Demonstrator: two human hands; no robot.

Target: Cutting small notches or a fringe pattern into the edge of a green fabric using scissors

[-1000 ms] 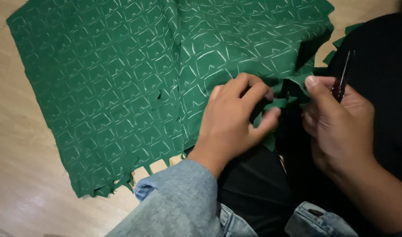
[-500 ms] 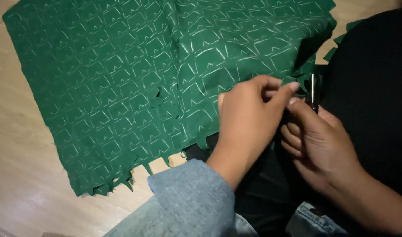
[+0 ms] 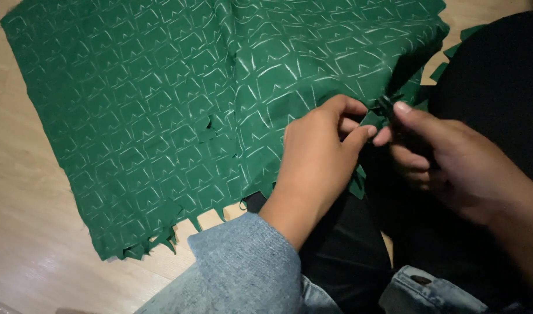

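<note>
Hiding behind fingers: dark tool

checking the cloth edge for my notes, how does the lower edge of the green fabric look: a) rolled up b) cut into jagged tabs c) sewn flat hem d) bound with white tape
b: the green fabric ends in snipped, pointed tabs along its lower edge, above the wooden floor.

Both hands meet fingertip to fingertip, left hand pinching, right hand curled opposite.
</note>
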